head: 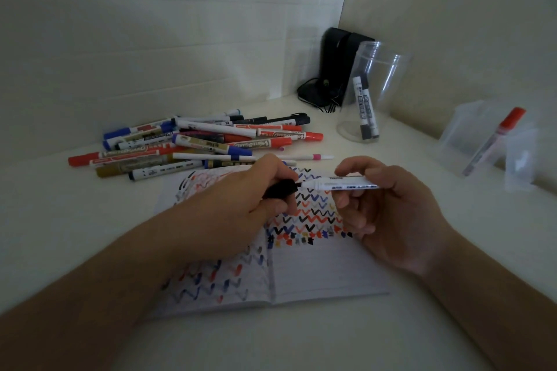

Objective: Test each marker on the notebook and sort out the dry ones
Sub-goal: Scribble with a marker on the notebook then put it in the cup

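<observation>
Left hand (256,190) grips black cap (281,188), right hand (391,208) pinches white-barrelled marker (346,183), both over open scribbled paper notebook (325,265). Likely uncapping or recapping, can't tell which. If uncapping: scribble on bare page.

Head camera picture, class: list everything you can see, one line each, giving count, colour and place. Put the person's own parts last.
Marker pile: many, count unclear; red, blue, black, gold; behind the notebook.
Notebook: one, white, open, covered in coloured zigzags, table centre.
Clear jar: one, transparent, back right, holds two white markers.
Plastic bag: one, clear, far right, holds a red-capped marker.
Black device: one, in the corner.
White marker: one, in the right hand.
Black cap: one, in the left hand.
Left hand: grips the cap.
Right hand: holds the marker.
</observation>
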